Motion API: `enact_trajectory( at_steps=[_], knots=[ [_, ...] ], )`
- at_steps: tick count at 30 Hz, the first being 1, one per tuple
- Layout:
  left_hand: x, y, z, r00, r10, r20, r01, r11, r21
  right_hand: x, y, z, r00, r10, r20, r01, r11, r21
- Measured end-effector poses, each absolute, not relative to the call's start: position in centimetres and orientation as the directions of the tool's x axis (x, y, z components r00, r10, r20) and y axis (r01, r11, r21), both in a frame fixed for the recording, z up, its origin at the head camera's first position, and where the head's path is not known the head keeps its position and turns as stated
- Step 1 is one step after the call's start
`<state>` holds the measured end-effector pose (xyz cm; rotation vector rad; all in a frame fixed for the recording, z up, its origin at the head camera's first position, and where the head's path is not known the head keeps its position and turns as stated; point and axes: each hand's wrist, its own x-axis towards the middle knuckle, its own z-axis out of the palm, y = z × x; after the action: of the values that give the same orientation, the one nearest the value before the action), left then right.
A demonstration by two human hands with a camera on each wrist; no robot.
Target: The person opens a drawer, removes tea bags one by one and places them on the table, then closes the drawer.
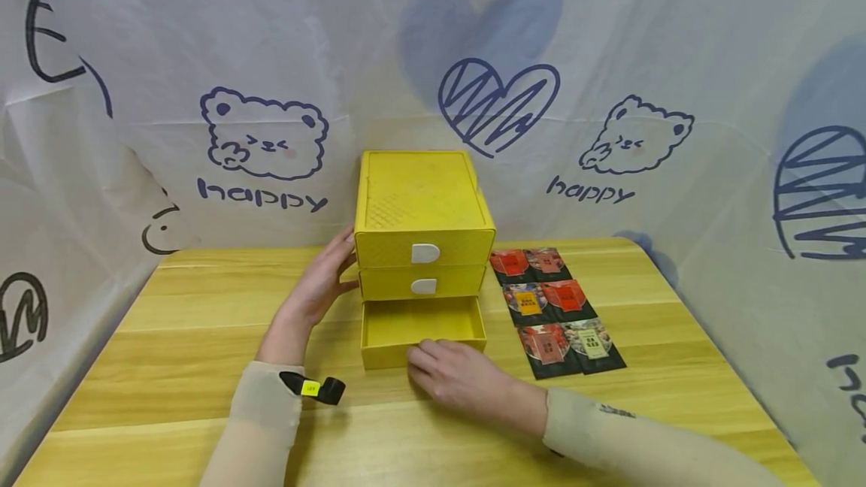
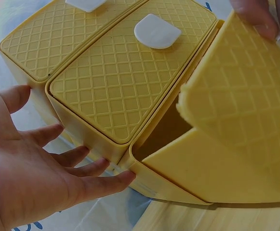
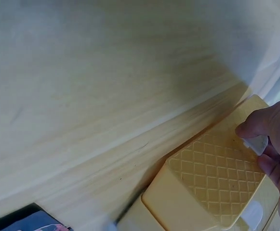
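Observation:
A yellow three-tier drawer box point(image 1: 425, 190) with a woven-pattern front stands at the middle of the table. Its bottom drawer point(image 1: 384, 357) is pulled out, and no items show inside. My right hand point(image 1: 463, 382) is at that drawer's front; in the right wrist view its thumb and fingers pinch the white pull tab point(image 3: 258, 144). Against the box's left side rests my left hand point(image 2: 48, 163), fingers spread and fairly straight, fingertips at the side wall. The upper two drawers are closed, each with a white tab point(image 2: 156, 32).
Several dark packets point(image 1: 558, 307) with red, orange and pale labels lie in two columns to the right of the box. Behind the wooden table point(image 1: 203, 367) hangs a white cloth point(image 1: 379, 43) with bear and heart drawings.

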<state>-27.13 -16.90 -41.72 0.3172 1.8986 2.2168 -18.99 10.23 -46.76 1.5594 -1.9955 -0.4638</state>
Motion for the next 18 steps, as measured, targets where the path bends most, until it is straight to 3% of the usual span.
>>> enact_trajectory(
  at_steps=[18],
  knots=[
    [-27.3,-16.9,-41.7,-0.957,0.288,0.02,-0.025,-0.15,0.988,-20.3,10.1,-46.4,-0.219,-0.954,0.205,-0.749,0.298,0.592]
  ],
)
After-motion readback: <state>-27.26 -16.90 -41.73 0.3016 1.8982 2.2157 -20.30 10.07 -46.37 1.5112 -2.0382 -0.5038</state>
